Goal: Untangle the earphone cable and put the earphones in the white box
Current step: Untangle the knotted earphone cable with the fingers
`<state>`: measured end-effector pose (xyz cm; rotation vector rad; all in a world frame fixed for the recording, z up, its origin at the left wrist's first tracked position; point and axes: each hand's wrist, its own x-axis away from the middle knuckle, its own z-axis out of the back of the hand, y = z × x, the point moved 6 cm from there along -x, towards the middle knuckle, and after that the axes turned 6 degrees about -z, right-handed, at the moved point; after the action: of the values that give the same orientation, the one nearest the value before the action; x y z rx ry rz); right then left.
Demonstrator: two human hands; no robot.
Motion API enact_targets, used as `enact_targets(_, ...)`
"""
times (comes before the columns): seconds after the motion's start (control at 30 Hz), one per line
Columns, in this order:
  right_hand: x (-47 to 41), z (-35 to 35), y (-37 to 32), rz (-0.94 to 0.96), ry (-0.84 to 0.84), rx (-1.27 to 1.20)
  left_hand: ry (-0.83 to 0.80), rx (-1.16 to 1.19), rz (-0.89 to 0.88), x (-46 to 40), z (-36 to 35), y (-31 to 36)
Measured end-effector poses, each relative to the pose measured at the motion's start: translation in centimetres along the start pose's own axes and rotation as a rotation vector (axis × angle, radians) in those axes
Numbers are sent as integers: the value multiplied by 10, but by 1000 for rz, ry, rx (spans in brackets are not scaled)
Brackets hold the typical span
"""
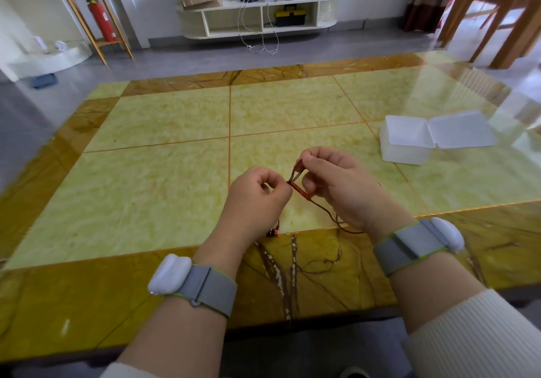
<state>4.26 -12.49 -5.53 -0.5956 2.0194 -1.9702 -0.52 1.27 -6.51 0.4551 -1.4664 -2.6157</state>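
Observation:
A thin dark red earphone cable [301,191] is stretched between both hands above the near middle of the table. My left hand [257,193] pinches the cable at a short red sleeve. My right hand [336,181] pinches several strands a little higher and to the right. The loose cable hangs down to the table and runs under my right wrist. An earbud [272,233] lies on the table below my left hand. The white box [407,143] stands open to the right, its hinged lid [462,130] folded flat beside it.
The table [164,155] is glossy yellow-green stone with a brown border. Both wrists wear grey bands with white pods. Beyond the far edge are a low white shelf [257,17], a red fire extinguisher [101,20] and wooden chairs [497,11] at the far right.

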Motion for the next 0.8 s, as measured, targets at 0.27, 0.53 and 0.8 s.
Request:
enact_targets(0.27,-1,-6,0,35,-111,-19,-4,656,359,0,-11,-5)
enact_targets(0.53,-1,-4,4,53,-3,451,-77,361,306,1,-10,-7)
enact_targets(0.8,-3,0,5,-65,18,248,-62,187,110,0,-6,-6)
